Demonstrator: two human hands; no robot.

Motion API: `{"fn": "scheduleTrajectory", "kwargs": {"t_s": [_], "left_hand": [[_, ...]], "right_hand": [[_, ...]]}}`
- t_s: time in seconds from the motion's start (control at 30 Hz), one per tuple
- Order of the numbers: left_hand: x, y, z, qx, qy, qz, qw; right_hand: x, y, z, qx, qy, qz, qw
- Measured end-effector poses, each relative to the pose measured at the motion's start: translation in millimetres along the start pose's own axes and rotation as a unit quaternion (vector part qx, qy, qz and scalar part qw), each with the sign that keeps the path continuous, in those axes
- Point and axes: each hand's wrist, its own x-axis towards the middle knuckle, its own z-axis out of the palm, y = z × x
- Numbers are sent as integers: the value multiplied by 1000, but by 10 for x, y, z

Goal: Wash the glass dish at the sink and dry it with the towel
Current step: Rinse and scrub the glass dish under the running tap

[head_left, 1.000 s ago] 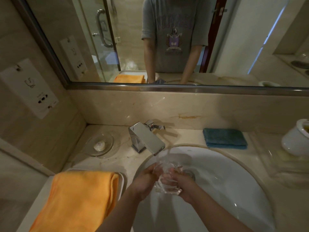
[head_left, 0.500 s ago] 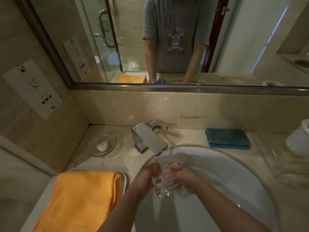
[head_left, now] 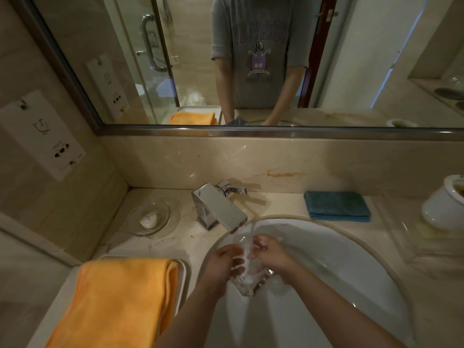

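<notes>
A clear glass dish [head_left: 248, 280] is held tilted over the white sink [head_left: 339, 259], right under the chrome faucet [head_left: 218, 209]. Water runs from the spout onto the glass. My left hand [head_left: 224, 262] grips its left side and my right hand [head_left: 270, 254] grips its right side, fingers wrapped over the rim. An orange towel [head_left: 118, 300] lies folded on a white tray [head_left: 182, 277] at the near left of the counter. A folded blue cloth [head_left: 336, 205] lies behind the sink to the right.
A glass soap dish [head_left: 150, 218] with a small soap sits left of the faucet. A white ceramic pot [head_left: 444, 203] stands at the far right on a clear tray. A mirror [head_left: 251, 59] spans the wall behind; a socket plate [head_left: 42, 134] is on the left wall.
Both hands have shifted around the dish under the stream, turning it; its lower corner now points toward me. The view has moved slightly.
</notes>
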Motion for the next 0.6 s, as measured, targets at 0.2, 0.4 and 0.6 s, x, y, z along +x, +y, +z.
{"fn": "scheduleTrajectory", "kwargs": {"t_s": [0.2, 0.4, 0.6], "left_hand": [[-21, -111, -23, -123, 2, -16, 992], [-104, -144, -72, -26, -109, -7, 994], [-74, -212, -28, -86, -136, -30, 986]], "right_hand": [[-47, 85, 126, 53, 112, -49, 991], [-58, 126, 126, 60, 144, -60, 986], [-68, 44, 92, -29, 115, -144, 982]]}}
